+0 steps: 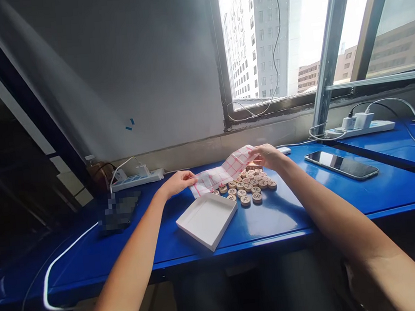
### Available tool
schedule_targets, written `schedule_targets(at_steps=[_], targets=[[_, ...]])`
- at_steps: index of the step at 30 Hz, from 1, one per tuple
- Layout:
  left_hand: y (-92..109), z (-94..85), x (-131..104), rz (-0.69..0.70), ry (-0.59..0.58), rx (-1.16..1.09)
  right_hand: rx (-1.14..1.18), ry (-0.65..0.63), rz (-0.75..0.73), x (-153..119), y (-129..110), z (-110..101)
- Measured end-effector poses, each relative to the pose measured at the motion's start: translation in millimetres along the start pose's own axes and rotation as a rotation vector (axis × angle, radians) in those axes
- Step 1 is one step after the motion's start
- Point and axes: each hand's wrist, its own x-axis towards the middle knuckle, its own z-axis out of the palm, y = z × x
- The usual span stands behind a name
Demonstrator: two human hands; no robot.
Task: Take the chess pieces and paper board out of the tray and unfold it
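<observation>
Both hands, left hand (179,181) and right hand (267,156), pinch the paper sheet (220,173) mid-frame; tugging hard could rip it or scatter the wooden pieces (248,186).

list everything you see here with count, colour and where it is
paper sheet: 1, white with red grid, held above the table's back
wooden discs: a pile, tan, table middle, right of the sheet
box lid: 1, white, near front edge
phone: 1, dark screen, table right
power strips: 2, white, along the wall
table: 1, blue
window: 1, upper right
left hand: holds the sheet's left end
right hand: holds the sheet's right end
</observation>
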Motion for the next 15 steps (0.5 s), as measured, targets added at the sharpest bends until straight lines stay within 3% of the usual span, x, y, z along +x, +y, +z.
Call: schedule_targets(at_steps=[6, 15], targets=[[-17, -9.4, 2, -0.035, 0.168, -0.011, -0.171, -0.077, -0.001, -6, 3, 3], [-23, 4.5, 3, -0.078, 0.130, -0.130, -0.503, 0.058, -0.281, 3, 5, -4]])
